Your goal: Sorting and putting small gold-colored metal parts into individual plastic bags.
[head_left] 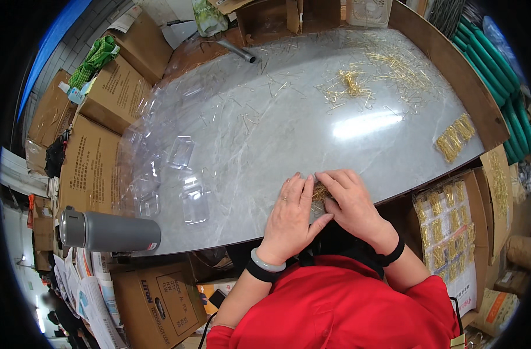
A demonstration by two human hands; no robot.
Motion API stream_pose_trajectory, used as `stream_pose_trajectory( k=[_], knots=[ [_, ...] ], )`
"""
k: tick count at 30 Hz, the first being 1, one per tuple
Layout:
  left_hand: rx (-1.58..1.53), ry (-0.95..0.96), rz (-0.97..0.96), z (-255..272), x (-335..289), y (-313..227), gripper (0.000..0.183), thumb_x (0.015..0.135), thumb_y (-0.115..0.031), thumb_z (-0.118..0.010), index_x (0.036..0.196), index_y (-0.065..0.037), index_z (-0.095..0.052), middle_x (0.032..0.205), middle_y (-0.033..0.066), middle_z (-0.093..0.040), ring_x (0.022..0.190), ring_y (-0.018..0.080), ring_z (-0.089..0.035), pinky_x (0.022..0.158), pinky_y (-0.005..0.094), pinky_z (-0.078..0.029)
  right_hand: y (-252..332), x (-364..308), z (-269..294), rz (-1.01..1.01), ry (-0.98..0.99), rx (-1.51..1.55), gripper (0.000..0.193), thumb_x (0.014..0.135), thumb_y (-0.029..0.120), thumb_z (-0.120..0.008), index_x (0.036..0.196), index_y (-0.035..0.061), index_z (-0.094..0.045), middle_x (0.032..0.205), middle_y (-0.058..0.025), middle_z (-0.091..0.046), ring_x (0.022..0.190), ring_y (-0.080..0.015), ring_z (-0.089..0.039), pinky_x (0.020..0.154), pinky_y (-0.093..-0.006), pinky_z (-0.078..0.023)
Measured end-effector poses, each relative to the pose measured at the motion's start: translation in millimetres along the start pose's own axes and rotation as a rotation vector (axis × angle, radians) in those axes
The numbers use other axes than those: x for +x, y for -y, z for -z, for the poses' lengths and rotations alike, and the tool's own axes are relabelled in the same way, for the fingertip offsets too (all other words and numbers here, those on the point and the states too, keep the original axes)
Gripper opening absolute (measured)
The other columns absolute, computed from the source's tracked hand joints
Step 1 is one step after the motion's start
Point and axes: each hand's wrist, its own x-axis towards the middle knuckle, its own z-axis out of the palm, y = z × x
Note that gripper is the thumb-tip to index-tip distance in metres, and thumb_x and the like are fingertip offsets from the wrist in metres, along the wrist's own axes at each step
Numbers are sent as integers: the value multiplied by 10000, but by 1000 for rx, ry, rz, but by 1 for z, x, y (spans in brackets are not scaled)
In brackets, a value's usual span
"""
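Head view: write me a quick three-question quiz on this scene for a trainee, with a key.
1. True or false: the gray bottle is at the right end of the table.
2. Short answer: what shows between the left hand and the right hand?
3. Multiple choice: which wrist wears the pale bangle? A) left B) right C) both

Key:
1. False; it is at the left end.
2. Gold-coloured wire pieces, partly hidden by the fingers.
3. A.
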Motion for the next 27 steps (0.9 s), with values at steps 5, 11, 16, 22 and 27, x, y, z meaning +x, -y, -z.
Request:
stream_pose_trajectory(
  k=[5, 11, 16, 22, 27],
  knots=[
    [44, 7, -36, -3, -2, 4, 671, 935, -231, -642, 1480, 51, -369, 1427, 246, -415, 1368, 445, -402, 1140, 504, -365, -1, -8, 6, -119, 44, 349, 687, 788, -109, -486, 1466, -50, -390, 1524, -265, -380, 1407, -425, -386, 1180, -446, -331],
    [31, 17, -20, -3, 1, 4, 666, 862, -50, -575, 1479, 71, -357, 1442, 262, -411, 1365, 453, -402, 1150, 498, -363, 16, -16, -2, -113, 85, 373, 717, 797, -93, -471, 1497, -70, -323, 1553, -292, -324, 1459, -431, -319, 1204, -444, -294],
    [8, -4, 22, 0, -2, 5, 730, 831, -38, -581, 1502, 83, -319, 1447, 285, -420, 1368, 446, -415, 1180, 501, -341, 20, -9, -3, -24, 51, 145, 617, 901, 61, -610, 1458, -68, -379, 1527, -278, -361, 1420, -458, -352, 1192, -511, -285],
    [1, -11, 17, -8, -6, 9, 715, 887, -57, -558, 1523, 90, -268, 1445, 302, -423, 1362, 457, -416, 1166, 483, -356, 18, 2, -7, 41, 122, -24, 552, 889, 89, -670, 1382, -50, -464, 1360, -230, -522, 1303, -430, -467, 1096, -501, -401],
    [-148, -64, -3, -7, -6, 10, 711, 885, 22, -509, 1535, 90, -227, 1461, 320, -406, 1360, 504, -395, 1135, 502, -371, 25, -5, -22, 115, -8, -178, 471, 831, 5, -692, 1281, -35, -560, 1252, -182, -574, 1172, -375, -552, 978, -457, -479]
  ],
)
